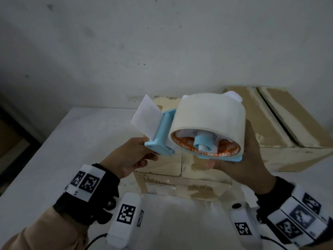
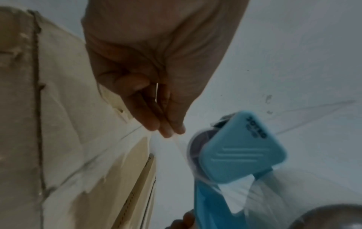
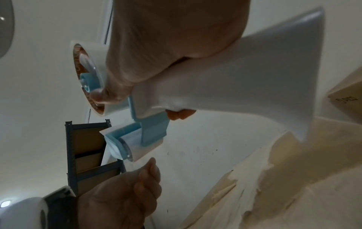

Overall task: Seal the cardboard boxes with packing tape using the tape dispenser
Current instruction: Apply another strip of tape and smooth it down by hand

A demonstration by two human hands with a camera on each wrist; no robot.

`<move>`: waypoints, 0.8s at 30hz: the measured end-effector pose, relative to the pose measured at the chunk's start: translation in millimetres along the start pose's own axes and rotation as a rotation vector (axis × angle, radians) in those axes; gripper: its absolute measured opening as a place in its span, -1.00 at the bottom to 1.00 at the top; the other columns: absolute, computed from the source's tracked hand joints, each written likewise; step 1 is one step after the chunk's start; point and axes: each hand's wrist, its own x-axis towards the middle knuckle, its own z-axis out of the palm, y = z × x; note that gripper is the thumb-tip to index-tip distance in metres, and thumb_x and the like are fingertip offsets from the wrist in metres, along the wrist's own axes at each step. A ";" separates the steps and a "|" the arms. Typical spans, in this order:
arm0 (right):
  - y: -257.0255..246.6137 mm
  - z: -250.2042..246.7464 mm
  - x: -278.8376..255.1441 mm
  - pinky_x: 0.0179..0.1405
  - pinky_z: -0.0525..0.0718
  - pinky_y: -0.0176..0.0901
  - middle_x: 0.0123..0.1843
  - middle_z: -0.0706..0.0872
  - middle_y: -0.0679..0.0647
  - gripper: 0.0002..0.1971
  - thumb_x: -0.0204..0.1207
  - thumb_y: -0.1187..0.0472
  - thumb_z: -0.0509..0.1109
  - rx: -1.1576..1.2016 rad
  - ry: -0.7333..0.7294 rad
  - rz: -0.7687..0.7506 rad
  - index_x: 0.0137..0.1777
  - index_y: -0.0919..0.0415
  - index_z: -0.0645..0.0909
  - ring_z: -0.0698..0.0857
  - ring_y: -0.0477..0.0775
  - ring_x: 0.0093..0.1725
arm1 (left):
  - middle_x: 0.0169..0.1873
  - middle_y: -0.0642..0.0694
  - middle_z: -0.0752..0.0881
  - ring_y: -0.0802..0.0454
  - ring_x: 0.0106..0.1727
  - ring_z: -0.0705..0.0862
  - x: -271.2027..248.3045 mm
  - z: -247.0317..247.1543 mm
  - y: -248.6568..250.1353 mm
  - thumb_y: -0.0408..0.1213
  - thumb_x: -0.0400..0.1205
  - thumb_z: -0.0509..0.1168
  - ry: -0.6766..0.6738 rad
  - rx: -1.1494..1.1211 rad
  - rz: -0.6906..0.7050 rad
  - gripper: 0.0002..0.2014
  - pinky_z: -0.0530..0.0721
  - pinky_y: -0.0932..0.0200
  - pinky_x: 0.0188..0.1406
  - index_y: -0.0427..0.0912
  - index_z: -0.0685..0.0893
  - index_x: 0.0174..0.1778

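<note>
So right now the light-blue plastic tape dispenser (image 1: 166,141) with its fat roll of pale clear packing tape (image 1: 209,120) is up in the air, dead centre of the head view, not touching any box yet. The right hand (image 1: 241,159) is wrapped round the white handle from underneath, lower right of the frame, and the left hand (image 1: 133,156) sits just left of the dispenser's front end, fingertips (image 2: 166,128) pinched on the loose clear tape end (image 2: 181,143) coming off the roller (left wrist view shows it best, though it's blurry). Directly below both hands, centre-bottom of the frame, is the small brown cardboard box (image 1: 182,179) plastered with old torn tape, resting on the white tabletop (image 1: 72,141); a larger brown cardboard box (image 1: 281,123) lies off to the upper right. The thing that matters for the next bit, I reckon: the small box is straight under the dispenser, its centre seam running away from the person, and the left hand holding the tape end is nearer its front edge.
</note>
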 end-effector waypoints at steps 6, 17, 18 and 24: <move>-8.5 5.3 5.3 0.09 0.68 -0.13 0.23 0.56 -0.31 -0.24 0.17 -0.15 0.61 -0.027 -0.059 -0.041 0.35 -0.34 0.31 0.62 -0.08 0.20 | -0.72 0.08 0.63 0.34 -0.65 0.56 -1.3 -3.5 -6.0 -0.55 0.64 0.10 0.132 0.061 0.077 -0.64 0.36 0.50 -0.67 -0.20 0.62 -0.42; -17.7 -10.6 7.2 0.00 0.63 -0.44 0.16 0.59 -0.44 -0.27 0.13 -0.28 0.55 -0.147 -0.179 0.052 0.30 -0.42 0.30 0.63 -0.31 0.12 | -0.59 0.05 0.64 0.24 -0.56 0.50 -2.8 -55.0 -21.8 -0.35 0.58 0.31 0.306 0.144 0.083 -0.81 0.44 0.51 -0.63 -0.20 0.69 -0.36; -17.5 -10.7 7.5 0.00 0.63 -0.45 0.16 0.59 -0.44 -0.27 0.13 -0.28 0.55 -0.147 -0.191 0.069 0.30 -0.41 0.30 0.63 -0.32 0.12 | -0.61 0.07 0.64 0.25 -0.57 0.50 -3.1 -56.5 -25.6 -0.33 0.57 0.32 0.296 0.143 0.073 -0.83 0.45 0.51 -0.62 -0.20 0.70 -0.35; -10.6 -5.5 6.0 -0.03 0.59 -0.53 0.13 0.58 -0.48 -0.18 -0.04 -0.33 0.59 -0.183 -0.290 0.168 0.23 -0.58 0.26 0.62 -0.33 0.12 | -0.55 0.01 0.63 0.21 -0.53 0.49 -6.5 -58.8 -42.2 -0.30 0.58 0.30 0.285 0.132 0.040 -0.82 0.49 0.47 -0.56 -0.22 0.70 -0.32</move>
